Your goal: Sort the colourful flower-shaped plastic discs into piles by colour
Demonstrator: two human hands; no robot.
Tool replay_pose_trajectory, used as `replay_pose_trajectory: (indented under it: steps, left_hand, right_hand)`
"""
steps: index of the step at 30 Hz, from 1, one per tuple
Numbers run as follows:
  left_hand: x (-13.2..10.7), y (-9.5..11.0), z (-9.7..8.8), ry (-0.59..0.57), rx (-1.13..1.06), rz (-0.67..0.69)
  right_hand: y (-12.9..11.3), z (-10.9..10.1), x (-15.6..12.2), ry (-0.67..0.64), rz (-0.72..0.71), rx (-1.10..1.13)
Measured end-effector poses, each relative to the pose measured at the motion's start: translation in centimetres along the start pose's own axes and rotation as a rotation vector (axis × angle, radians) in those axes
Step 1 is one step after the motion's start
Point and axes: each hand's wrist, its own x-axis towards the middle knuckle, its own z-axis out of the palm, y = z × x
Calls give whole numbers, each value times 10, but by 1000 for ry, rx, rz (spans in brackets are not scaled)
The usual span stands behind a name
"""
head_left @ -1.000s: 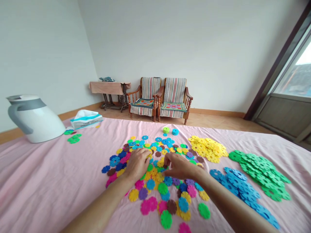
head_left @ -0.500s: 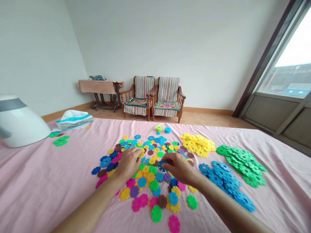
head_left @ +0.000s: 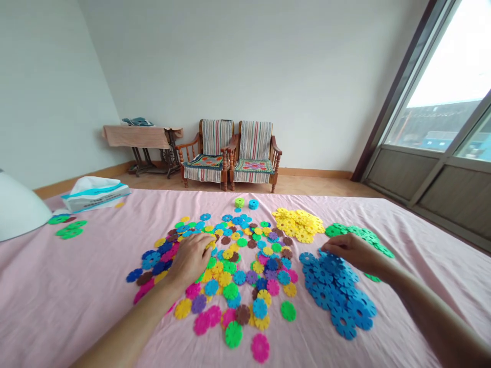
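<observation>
Notched plastic snowflake discs in many colours lie in a loose spread [head_left: 230,291] on the cloth. Over the left part of the spread, my left hand [head_left: 192,258] is closed, with a yellow snowflake disc [head_left: 210,244] at its fingertips. My right hand [head_left: 355,250] is pinched at the far edge of the blue disc pile [head_left: 330,286]. A blue snowflake disc [head_left: 321,252] shows at its fingertips, partly covered by them. Behind that hand is the green disc pile [head_left: 351,231], partly hidden. The yellow disc pile [head_left: 299,225] lies just left of it.
Light green [head_left: 239,203] and light blue [head_left: 253,204] disc stacks stand toward the far edge of the pink cloth [head_left: 103,255]. At left are a tissue box [head_left: 95,195], a few green discs [head_left: 71,229] and a white rounded object [head_left: 19,209]. Two armchairs [head_left: 253,153] stand beyond.
My right hand has moved right from the mixed spread to the blue pile. My left hand stays over the spread with the yellow disc. The view has turned slightly right.
</observation>
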Motion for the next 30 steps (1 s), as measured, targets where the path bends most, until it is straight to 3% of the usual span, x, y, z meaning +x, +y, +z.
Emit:
replay_pose_trajectory:
  steps: [2,5,10,15,19,23,30]
  left_hand:
    - [0,0,0,0,2,0]
    - [0,1,0,3,9,-6]
    - [-1,4,-2,8,26,-23]
    - [-4,5,-3,-16,18,-35]
    - [-5,5,-4,-20,9,-44]
    - [-4,5,-5,-21,-4,-55]
    - [-5,5,-5,-38,0,-57]
  right_hand:
    - [3,0,2,87,19,-38]
    - [-13,11,15,154,-12,-69]
    - [-70,52,50,41,-157,-47]
    - [-109,104,98,-23,-173,-251]
    - [-121,134,141,-12,-151,-317]
    - [-129,151,172,17,-139,-359]
    - [-132,160,188,-19,-115,-367]
